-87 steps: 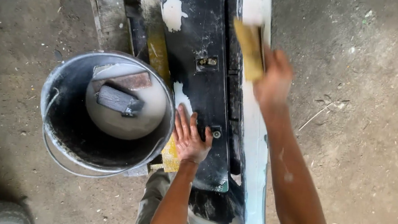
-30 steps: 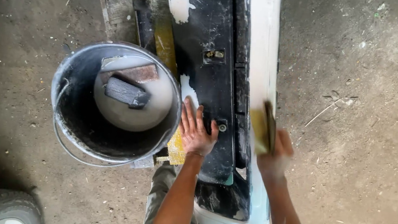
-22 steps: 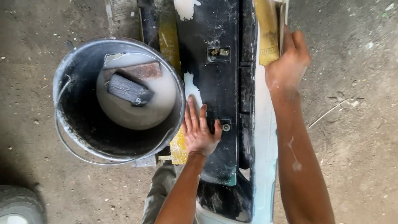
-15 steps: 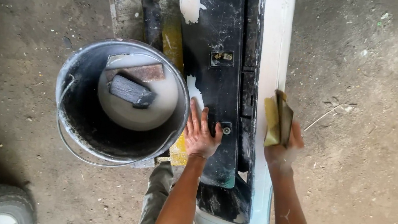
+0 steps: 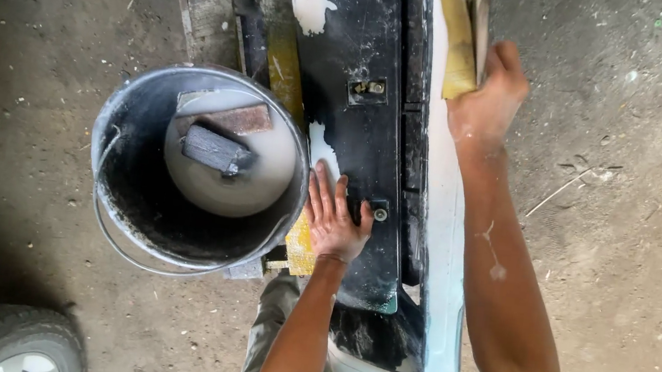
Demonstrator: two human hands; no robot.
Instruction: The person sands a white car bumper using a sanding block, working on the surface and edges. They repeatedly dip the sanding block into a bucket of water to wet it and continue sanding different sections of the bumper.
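A long car bumper, black inside with a white outer edge, lies lengthwise on the ground. My left hand presses flat on its black face, fingers spread, beside a small bolt. My right hand is stretched far up along the white edge and grips a folded yellow sheet of sandpaper against it.
A dark metal bucket stands left of the bumper, holding milky water and two sanding blocks. Wooden boards and a yellow piece lie under the bumper. A tyre sits at the lower left on the dirt floor.
My right hand has slid the sandpaper back and forth along the white edge, from near my body half a second ago to far up now. My left hand stayed put.
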